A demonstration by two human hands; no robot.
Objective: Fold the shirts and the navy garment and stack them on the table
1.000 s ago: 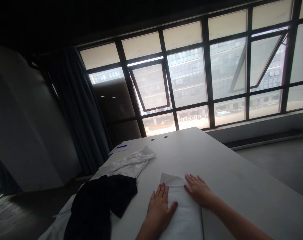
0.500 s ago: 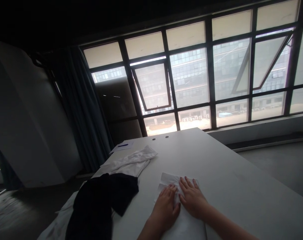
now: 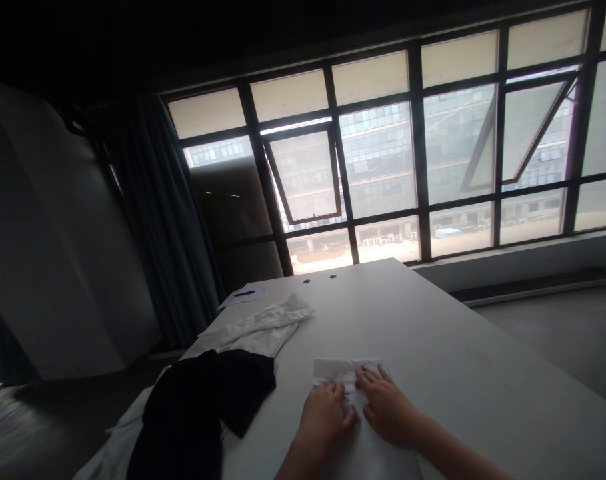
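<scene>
Hands [image 3: 325, 419] [image 3: 387, 408] lower on folded cloth [image 3: 333, 371], white table [image 3: 463, 347] beneath, windows [image 3: 377, 160] beyond.

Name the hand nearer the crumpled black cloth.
Left: the left hand rests on the folded white cloth beside the crumpled black cloth; the right hand lies further right.

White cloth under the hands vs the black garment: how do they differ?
The white cloth lies flat and folded; the black garment sits in a loose, rumpled heap. The left hand and right hand press on the white cloth; neither touches the black garment. Both are fabric on the white table.
</scene>
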